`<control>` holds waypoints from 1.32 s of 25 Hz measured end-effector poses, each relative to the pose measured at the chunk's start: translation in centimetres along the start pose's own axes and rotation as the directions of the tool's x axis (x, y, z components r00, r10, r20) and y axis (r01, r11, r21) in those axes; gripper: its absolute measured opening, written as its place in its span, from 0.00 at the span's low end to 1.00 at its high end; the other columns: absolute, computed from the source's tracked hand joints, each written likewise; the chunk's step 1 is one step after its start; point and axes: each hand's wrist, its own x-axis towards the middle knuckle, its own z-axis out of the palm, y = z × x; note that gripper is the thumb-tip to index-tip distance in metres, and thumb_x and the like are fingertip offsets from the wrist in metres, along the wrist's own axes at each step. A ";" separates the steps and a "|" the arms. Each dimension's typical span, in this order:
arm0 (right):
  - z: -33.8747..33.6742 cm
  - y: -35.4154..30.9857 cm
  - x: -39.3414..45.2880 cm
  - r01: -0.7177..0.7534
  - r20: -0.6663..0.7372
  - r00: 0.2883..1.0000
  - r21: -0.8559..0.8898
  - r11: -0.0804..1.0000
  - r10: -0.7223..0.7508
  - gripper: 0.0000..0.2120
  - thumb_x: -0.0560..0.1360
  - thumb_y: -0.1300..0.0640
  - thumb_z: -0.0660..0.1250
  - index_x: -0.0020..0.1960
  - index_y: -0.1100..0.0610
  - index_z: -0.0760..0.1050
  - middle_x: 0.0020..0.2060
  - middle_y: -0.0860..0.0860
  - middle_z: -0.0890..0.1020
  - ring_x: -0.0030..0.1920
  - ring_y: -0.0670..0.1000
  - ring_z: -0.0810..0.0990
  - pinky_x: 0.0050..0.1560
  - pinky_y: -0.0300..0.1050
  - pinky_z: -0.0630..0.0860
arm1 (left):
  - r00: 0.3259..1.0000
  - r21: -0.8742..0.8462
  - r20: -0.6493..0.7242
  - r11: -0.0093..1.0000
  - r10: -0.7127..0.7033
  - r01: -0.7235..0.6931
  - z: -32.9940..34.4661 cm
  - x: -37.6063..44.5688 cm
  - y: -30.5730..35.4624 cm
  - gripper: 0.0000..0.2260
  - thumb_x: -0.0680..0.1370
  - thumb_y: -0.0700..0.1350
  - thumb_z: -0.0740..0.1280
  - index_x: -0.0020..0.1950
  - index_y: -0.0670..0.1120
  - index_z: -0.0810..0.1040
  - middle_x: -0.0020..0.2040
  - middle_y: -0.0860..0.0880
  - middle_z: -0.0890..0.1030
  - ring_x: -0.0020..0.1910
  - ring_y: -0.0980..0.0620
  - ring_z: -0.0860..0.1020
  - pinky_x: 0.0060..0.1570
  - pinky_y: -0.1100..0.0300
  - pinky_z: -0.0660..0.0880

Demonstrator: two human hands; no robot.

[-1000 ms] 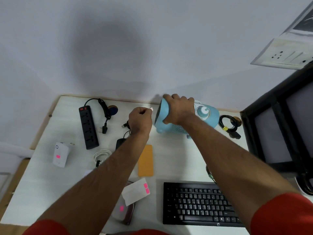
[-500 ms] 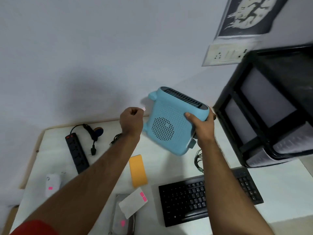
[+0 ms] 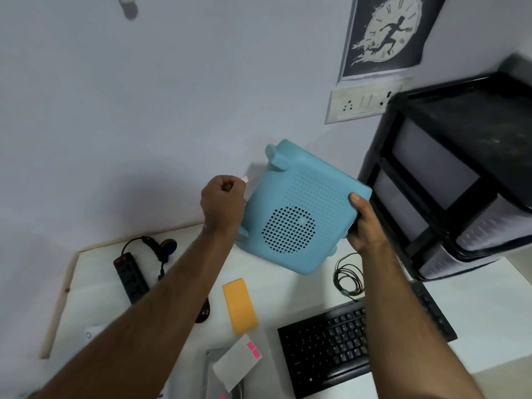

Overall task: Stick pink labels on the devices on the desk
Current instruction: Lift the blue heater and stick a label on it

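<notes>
Above the desk (image 3: 288, 286), at roughly the centre of the view, the blue device (image 3: 299, 208) was held clear of the surface, tilted, with its perforated underside and round grille facing the camera. The right hand (image 3: 364, 223) gripped its edge at 3 o'clock, thumb on the perforated face and fingers curled behind. The left hand (image 3: 223, 203), at 9 o'clock of the device, was closed into a fist and pinched a small pink label (image 3: 245, 179) between thumb and forefinger, just beside the casing; whether it touched could not be told.

Recommended procedure for the step in hand: select a smooth, unperforated strip near the rim, since adhesive would likely bond poorly over the holes. The supporting hand should brace the casing against the pressing force. Lay one label edge first, then press flat along its length.

At 6 o'clock on the desk lay the backing sheet (image 3: 234, 365) bearing two remaining labels, with an orange pad (image 3: 239, 307), black keyboard (image 3: 345, 338) and power strip (image 3: 131, 279) nearby.
</notes>
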 end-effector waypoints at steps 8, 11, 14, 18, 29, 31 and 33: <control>0.1 0.9 1.5 -0.045 0.094 0.995 0.146 0.988 0.032 0.43 0.55 0.40 0.82 0.65 0.55 0.77 0.59 0.54 0.82 0.60 0.55 0.79 0.63 0.59 0.73 | 0.966 0.309 -0.003 0.919 0.258 -0.245 -1.5 -1.2 2.6 0.05 0.73 0.44 0.67 0.42 0.48 0.83 0.37 0.55 0.83 0.38 0.55 0.79 0.45 0.62 0.75; 0.5 0.9 2.2 -0.038 0.106 0.994 0.157 0.987 0.022 0.45 0.57 0.41 0.82 0.68 0.57 0.73 0.66 0.58 0.76 0.66 0.58 0.75 0.68 0.64 0.68 | 0.962 0.364 0.038 0.893 0.271 -0.266 -1.8 -1.2 3.0 0.06 0.74 0.44 0.67 0.41 0.48 0.83 0.37 0.54 0.83 0.38 0.55 0.79 0.44 0.63 0.72; 0.6 1.0 3.0 -0.041 0.106 0.994 0.157 0.987 0.024 0.45 0.56 0.42 0.82 0.68 0.57 0.72 0.68 0.59 0.74 0.67 0.59 0.73 0.69 0.65 0.67 | 0.962 0.378 0.085 0.885 0.259 -0.272 -2.1 -1.0 3.3 0.06 0.74 0.44 0.67 0.41 0.48 0.84 0.38 0.54 0.84 0.38 0.54 0.80 0.44 0.61 0.73; 0.5 1.2 3.4 -0.046 0.100 0.995 0.177 0.983 0.028 0.44 0.57 0.42 0.82 0.68 0.57 0.72 0.70 0.60 0.73 0.70 0.60 0.72 0.70 0.66 0.66 | 0.964 0.309 0.184 0.919 0.194 -0.244 -2.6 -0.6 3.8 0.08 0.74 0.42 0.67 0.45 0.48 0.86 0.43 0.54 0.85 0.44 0.55 0.81 0.52 0.56 0.78; 0.9 0.4 3.0 -0.013 0.107 0.994 0.165 0.986 -0.005 0.40 0.58 0.42 0.81 0.66 0.56 0.77 0.62 0.56 0.80 0.63 0.56 0.78 0.64 0.59 0.74 | 0.955 0.239 0.099 0.925 0.281 -0.297 -2.1 -1.8 2.1 0.15 0.75 0.34 0.61 0.51 0.47 0.85 0.49 0.51 0.86 0.47 0.57 0.81 0.56 0.58 0.77; 1.0 0.4 2.9 -0.015 0.100 0.995 0.158 0.987 -0.001 0.40 0.57 0.41 0.81 0.65 0.55 0.77 0.61 0.55 0.81 0.62 0.56 0.79 0.62 0.58 0.76 | 0.953 0.232 0.066 0.924 0.296 -0.303 -1.9 -1.8 1.9 0.15 0.74 0.34 0.60 0.48 0.46 0.85 0.44 0.53 0.85 0.44 0.57 0.81 0.51 0.60 0.77; 1.0 0.4 2.9 -0.015 0.098 0.995 0.133 0.991 0.002 0.41 0.57 0.40 0.81 0.66 0.55 0.76 0.62 0.56 0.80 0.62 0.56 0.78 0.58 0.57 0.77 | 0.953 0.228 0.015 0.927 0.303 -0.298 -1.9 -1.7 1.7 0.14 0.74 0.34 0.60 0.45 0.46 0.84 0.40 0.54 0.83 0.40 0.56 0.80 0.46 0.61 0.77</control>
